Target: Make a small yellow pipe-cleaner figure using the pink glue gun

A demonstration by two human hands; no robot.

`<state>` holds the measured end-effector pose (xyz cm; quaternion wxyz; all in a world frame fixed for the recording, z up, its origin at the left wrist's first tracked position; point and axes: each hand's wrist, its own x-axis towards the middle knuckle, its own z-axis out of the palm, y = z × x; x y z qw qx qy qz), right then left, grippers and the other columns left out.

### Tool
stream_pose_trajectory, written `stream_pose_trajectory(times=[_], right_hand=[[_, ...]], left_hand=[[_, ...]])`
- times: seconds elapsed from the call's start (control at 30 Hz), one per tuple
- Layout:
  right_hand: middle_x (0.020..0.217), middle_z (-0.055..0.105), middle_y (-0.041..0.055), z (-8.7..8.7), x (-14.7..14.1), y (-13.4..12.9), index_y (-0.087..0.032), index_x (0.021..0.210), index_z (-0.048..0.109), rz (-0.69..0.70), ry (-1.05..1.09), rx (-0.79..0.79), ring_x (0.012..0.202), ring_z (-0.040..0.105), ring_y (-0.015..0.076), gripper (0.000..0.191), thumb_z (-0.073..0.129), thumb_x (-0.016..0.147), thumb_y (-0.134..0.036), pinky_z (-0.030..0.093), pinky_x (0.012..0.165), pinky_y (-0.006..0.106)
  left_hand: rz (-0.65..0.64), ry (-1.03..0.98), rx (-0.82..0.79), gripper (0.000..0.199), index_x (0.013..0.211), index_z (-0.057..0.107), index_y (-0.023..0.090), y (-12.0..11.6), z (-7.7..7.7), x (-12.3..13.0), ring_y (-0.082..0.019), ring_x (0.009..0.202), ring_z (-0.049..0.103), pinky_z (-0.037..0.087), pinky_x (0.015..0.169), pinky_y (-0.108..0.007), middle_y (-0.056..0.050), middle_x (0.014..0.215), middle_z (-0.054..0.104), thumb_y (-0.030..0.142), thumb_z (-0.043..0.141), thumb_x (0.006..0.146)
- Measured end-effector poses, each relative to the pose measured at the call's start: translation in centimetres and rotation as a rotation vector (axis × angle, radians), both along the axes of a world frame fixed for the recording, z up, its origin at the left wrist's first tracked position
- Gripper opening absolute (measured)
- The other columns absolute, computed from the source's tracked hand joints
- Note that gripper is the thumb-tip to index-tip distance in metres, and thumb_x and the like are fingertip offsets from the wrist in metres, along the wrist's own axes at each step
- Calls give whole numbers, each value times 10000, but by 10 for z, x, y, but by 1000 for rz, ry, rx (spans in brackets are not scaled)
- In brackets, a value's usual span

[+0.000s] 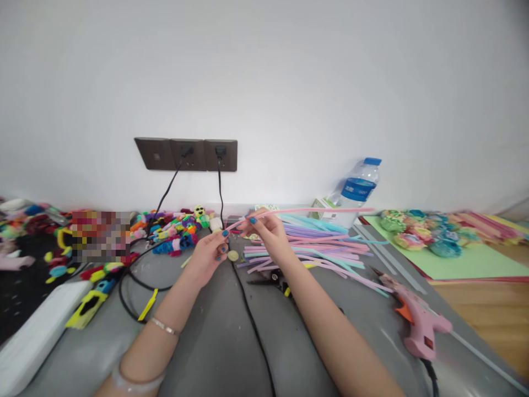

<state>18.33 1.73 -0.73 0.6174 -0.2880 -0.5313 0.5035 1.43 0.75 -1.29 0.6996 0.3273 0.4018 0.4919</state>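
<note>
A pink pipe cleaner (322,210) is stretched between my two hands above the grey table. My left hand (209,255) pinches its left end between thumb and forefinger. My right hand (268,232) grips it a little further along, and its long free end sticks out to the right. Below and beyond my right hand lies a spread of pastel pipe cleaners (306,248) in pink, purple and turquoise. Black-jawed pliers (275,278) rest under my right wrist, partly hidden. Just right of my left fingers is a small round pale yellow piece (233,256).
A pink glue gun (419,322) lies at the right. Clear glue sticks (394,262) sit near green paper (433,264) bearing crinkled flowers (446,246). Behind stands a water bottle (360,184). Black cables (250,314) cross the table; colourful fuzzy figures (176,242) crowd the left.
</note>
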Motion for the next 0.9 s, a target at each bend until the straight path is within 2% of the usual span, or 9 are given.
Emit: stream_pose_trajectory(times=[0.2, 0.33, 0.43, 0.6, 0.73, 0.9], right_hand=[[717, 724, 20, -1, -1, 1, -197, 859, 612, -17, 5, -10, 561, 661, 138, 331, 703, 804, -511, 519, 596, 276], [661, 693, -3, -2, 0, 2, -202, 875, 624, -35, 43, -7, 529, 618, 127, 335, 716, 788, -512, 517, 579, 277], [595, 638, -25, -2, 1, 3, -201, 837, 630, -86, 48, 3, 508, 567, 115, 332, 726, 775, -512, 489, 530, 255], [575, 615, -34, -3, 3, 6, -199, 763, 580, -159, 36, -11, 484, 537, 102, 348, 707, 784, -522, 471, 498, 242], [551, 623, -35, -5, 3, 8, -197, 746, 553, -138, 32, -23, 458, 549, 100, 377, 726, 760, -533, 474, 484, 236], [542, 642, -33, -5, 3, 8, -209, 747, 529, -79, 42, -70, 429, 563, 109, 413, 741, 731, -564, 498, 481, 249]], left_hand=[[28, 33, 45, 398, 736, 678, 118, 1, 1, -2, -47, 521, 391, 267, 438, -166, 44, 593, 489, 361, 888, 502], [4, 127, 118, 374, 732, 701, 126, 1, -3, -2, -49, 498, 374, 252, 449, -180, 37, 573, 501, 393, 866, 529], [5, 256, 231, 320, 732, 712, 145, 1, -5, -1, -61, 497, 383, 269, 469, -197, 25, 587, 542, 382, 843, 560], [101, 422, 459, 277, 818, 728, 178, -1, -3, -3, -106, 580, 470, 350, 546, -217, 7, 674, 620, 281, 821, 578], [175, 489, 565, 178, 822, 734, 192, -3, 1, -5, -113, 575, 464, 331, 535, -222, 0, 693, 610, 273, 764, 667], [204, 531, 635, 109, 745, 743, 197, -3, 3, -4, -108, 566, 440, 312, 525, -234, -16, 765, 615, 228, 773, 645]])
